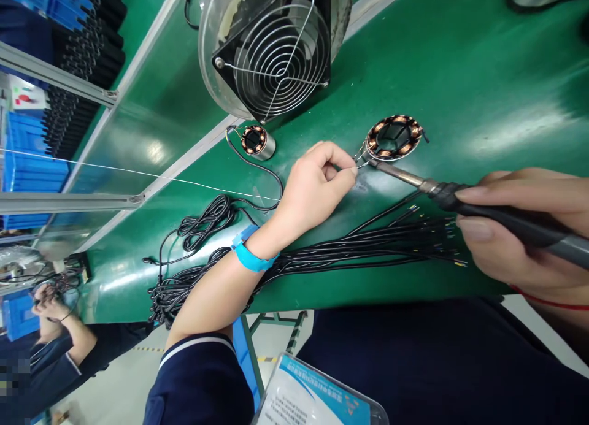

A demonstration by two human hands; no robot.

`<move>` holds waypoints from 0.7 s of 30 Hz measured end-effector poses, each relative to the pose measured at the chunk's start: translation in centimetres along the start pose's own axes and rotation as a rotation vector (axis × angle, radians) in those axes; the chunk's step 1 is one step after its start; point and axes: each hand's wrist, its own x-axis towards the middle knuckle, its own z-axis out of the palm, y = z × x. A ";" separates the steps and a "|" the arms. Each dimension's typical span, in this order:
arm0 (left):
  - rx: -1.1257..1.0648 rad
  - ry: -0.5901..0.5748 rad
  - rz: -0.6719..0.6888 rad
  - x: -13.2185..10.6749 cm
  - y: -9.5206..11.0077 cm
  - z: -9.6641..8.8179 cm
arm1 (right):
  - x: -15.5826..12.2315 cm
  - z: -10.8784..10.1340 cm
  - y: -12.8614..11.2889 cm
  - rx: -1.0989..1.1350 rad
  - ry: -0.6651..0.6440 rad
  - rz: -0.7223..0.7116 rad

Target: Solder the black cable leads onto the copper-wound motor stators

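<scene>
Beside the stator [405, 124], left fingers [343, 180] tight on thin wire [363, 165].

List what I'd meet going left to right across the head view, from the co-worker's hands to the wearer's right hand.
Co-worker's hands → small coil of black cable → metal-sided copper-wound core → left hand → copper-wound ring → right hand.

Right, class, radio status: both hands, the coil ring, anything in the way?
Left hand pinching thin wire. Right hand gripping soldering iron. Coil ring on table, iron tip by its edge. Black cables nearer body, clear of tip.
</scene>
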 end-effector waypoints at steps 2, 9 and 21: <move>-0.030 -0.006 -0.033 0.0 0.1 0.0 | -0.1 0.0 0.0 -0.004 -0.013 -0.002; -0.086 -0.019 -0.071 0.1 0.3 0.1 | -0.2 0.2 0.2 0.029 -0.041 0.013; -0.120 -0.022 -0.085 0.1 0.2 0.1 | 1.3 0.4 0.0 -0.010 0.033 -0.046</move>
